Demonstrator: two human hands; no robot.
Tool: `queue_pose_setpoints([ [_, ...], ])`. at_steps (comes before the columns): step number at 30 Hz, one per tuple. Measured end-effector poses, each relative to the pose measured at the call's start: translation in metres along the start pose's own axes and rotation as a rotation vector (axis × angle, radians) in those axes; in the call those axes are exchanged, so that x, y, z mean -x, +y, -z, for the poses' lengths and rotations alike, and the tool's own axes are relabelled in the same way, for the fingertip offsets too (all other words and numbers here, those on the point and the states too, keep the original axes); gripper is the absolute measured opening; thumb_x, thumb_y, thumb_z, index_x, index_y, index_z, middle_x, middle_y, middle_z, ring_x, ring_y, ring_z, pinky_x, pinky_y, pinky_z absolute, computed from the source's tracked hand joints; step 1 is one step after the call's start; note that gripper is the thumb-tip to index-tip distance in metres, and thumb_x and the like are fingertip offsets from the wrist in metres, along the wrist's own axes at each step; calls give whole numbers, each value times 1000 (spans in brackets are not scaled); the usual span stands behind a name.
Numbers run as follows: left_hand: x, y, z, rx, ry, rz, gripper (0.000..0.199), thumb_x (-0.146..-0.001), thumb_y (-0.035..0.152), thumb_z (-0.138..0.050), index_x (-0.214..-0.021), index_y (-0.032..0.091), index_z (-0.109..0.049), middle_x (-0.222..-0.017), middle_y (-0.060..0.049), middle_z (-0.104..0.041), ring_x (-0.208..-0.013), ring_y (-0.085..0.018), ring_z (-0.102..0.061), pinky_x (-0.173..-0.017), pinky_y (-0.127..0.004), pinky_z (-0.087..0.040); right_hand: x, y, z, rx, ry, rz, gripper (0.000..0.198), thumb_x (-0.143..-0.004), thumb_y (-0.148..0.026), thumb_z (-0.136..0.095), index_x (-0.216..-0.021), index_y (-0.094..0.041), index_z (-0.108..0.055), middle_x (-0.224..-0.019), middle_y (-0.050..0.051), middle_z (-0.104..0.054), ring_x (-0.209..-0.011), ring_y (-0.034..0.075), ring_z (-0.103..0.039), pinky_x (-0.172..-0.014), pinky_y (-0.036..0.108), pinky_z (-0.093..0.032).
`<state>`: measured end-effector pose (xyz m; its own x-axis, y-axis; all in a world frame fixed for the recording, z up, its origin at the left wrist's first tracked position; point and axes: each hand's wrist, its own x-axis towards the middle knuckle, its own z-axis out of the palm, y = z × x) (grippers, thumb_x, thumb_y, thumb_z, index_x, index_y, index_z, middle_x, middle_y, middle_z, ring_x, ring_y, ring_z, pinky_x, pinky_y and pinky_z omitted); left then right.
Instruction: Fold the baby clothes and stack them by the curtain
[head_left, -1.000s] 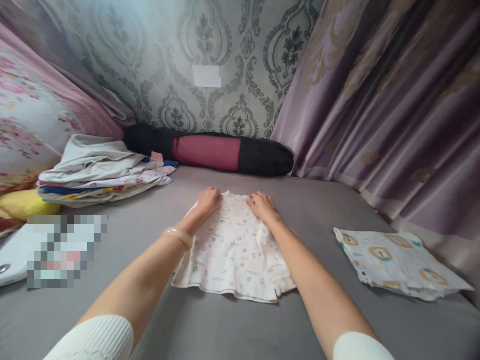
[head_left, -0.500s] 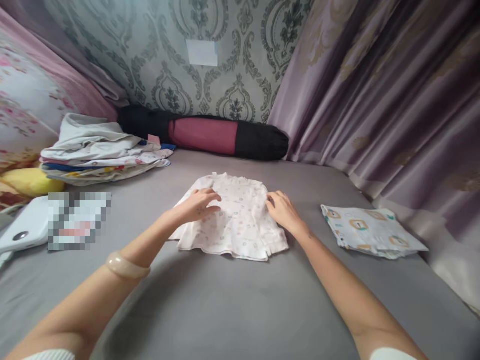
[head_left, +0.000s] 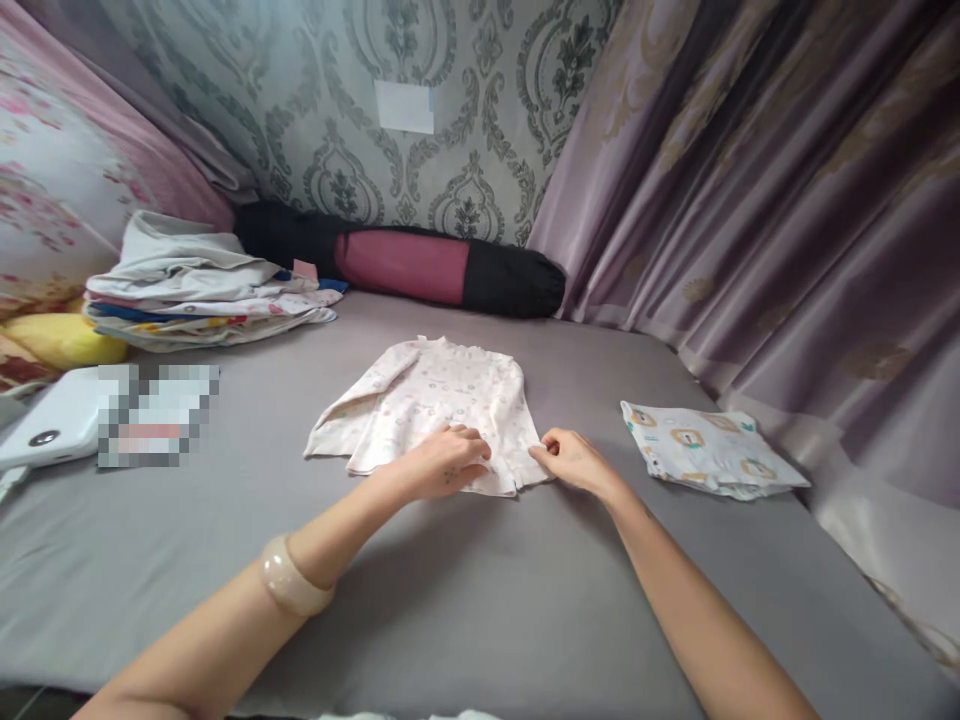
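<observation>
A small pale pink long-sleeved shirt (head_left: 450, 385) with a fine print lies spread out on the grey sheet, its collar toward the wall. My left hand (head_left: 450, 462) is over the lower part of the shirt, fingers loosely curved and thumb apart, gripping nothing. At the shirt's right side, my right hand (head_left: 574, 460) pinches the end of the right sleeve between thumb and fingers. The left sleeve (head_left: 341, 420) lies angled outward. Part of the bottom hem is hidden behind my left hand.
A folded white cloth (head_left: 712, 448) with an animal print lies to the right. At the back left is a stack of clothes (head_left: 202, 280). A white device (head_left: 60, 415) and a blurred-out item sit at the left. A long black and maroon bag (head_left: 405, 265) rests along the wall.
My left hand has moved right and nearer to me, from the shirt's left side to its lower part. My right hand has slid down to the right cuff. The left sleeve now shows spread outward.
</observation>
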<state>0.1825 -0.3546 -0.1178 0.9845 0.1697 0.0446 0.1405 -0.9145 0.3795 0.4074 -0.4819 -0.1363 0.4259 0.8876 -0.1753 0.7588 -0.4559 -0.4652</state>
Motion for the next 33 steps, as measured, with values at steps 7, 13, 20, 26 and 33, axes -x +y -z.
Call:
queue_pose_setpoints([
  [7,-24,33,-32,-107,71,149,22,-96,28,-42,-94,17,-61,-100,-10,-61,-92,-23,-56,-83,-35,-45,-14,20,8,-325,56,-15,19,-71,-37,-57,-67,-19,-55,-59,-4,-53,-56,11,-46,-53,21,-32],
  [13,-15,48,-41,-44,109,223,31,-92,45,-51,-95,16,-62,-105,-12,-60,-98,-26,-55,-86,-39,-47,-46,46,37,-493,237,-139,15,-71,-27,-56,-82,-18,-59,-64,-1,-63,-55,12,-55,-51,20,-38],
  [20,-5,50,-50,23,195,180,36,-82,49,-66,-101,19,-60,-115,-11,-58,-107,-28,-52,-91,-42,-47,-86,88,72,-129,404,-68,25,-78,-25,-55,-95,-16,-70,-91,7,-73,-82,18,-66,-71,25,-48],
  [26,-7,51,-55,-73,172,173,14,-91,30,-54,-93,18,-60,-102,-9,-61,-96,-25,-55,-81,-38,-49,-96,100,84,161,415,-140,28,-84,-24,-52,-103,-19,-72,-105,8,-73,-98,22,-65,-82,28,-47],
  [33,-11,54,-58,-215,146,129,25,-96,20,-37,-85,16,-59,-90,-9,-61,-84,-23,-57,-73,-36,-49,-103,104,78,302,300,-257,32,-89,-25,-49,-114,-22,-70,-114,10,-70,-107,24,-63,-85,29,-46],
])
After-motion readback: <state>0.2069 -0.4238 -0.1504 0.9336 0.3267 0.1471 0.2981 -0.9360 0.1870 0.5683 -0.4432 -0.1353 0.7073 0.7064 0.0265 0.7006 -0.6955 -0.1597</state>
